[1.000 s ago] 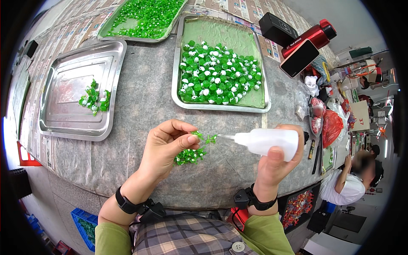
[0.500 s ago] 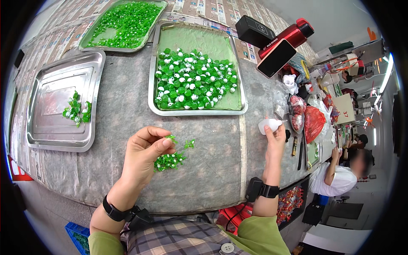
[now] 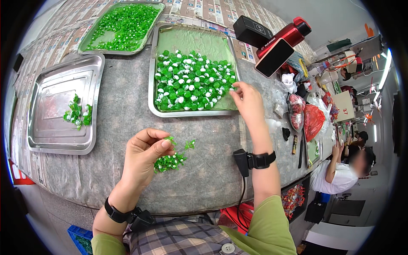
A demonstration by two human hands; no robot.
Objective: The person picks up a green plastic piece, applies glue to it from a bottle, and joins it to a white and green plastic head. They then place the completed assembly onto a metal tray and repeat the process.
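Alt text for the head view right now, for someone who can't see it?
A person's left hand pinches a small green piece beside a small green pile on a grey-covered table, while the right hand is at the right edge of a metal tray of green and white beads. A second tray, farther left, holds some green and white clusters.
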